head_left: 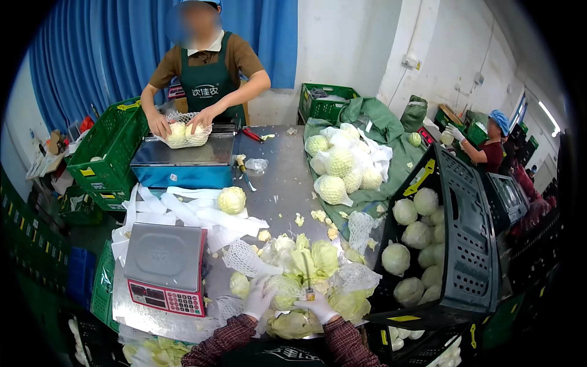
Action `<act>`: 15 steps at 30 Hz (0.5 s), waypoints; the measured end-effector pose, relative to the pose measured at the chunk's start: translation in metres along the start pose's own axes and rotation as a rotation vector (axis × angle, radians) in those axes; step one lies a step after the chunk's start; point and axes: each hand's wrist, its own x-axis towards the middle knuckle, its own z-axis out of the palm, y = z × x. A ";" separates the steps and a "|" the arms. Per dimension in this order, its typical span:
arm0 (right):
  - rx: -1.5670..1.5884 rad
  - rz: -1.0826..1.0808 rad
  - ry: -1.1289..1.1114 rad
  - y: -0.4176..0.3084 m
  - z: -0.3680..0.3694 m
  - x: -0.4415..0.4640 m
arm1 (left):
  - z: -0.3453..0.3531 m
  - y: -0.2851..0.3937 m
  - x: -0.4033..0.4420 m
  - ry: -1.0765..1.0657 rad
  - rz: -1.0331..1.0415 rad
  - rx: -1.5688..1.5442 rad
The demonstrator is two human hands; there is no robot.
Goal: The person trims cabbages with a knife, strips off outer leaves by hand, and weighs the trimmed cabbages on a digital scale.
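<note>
At the bottom centre my left hand [261,298], in a white glove, is closed on the left side of a pale green cabbage [285,292]. My right hand [318,304], also gloved, is wrapped round the handle of a knife [308,279], its blade pointing away from me, just right of that cabbage. Loose cabbage leaves [318,259] lie beyond and around both hands. White foam netting [249,259] lies beyond my left hand, and more netting [356,278] is at the right.
A red and grey scale [165,263] stands left. A black crate [468,244] of cabbages is at the right. Netted cabbages [340,162] lie on green cloth [367,205]. Across the metal table [278,183], a co-worker [211,73] handles a netted cabbage [178,132] over a wrapping machine [183,162].
</note>
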 end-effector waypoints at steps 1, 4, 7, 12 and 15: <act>0.308 0.262 -0.128 0.010 -0.011 0.002 | 0.000 0.002 0.000 0.075 0.039 0.093; 0.757 0.444 0.066 -0.001 0.012 0.001 | -0.007 0.028 -0.027 0.094 -0.340 -0.172; 0.751 0.441 -0.018 -0.027 0.036 -0.004 | 0.006 -0.004 -0.056 0.081 -0.334 -0.462; 0.789 0.483 -0.617 -0.015 0.071 -0.003 | -0.020 -0.021 -0.052 0.042 -0.571 -1.013; 0.705 0.505 -0.507 -0.031 0.076 -0.011 | -0.025 -0.028 -0.046 0.000 -0.556 -1.122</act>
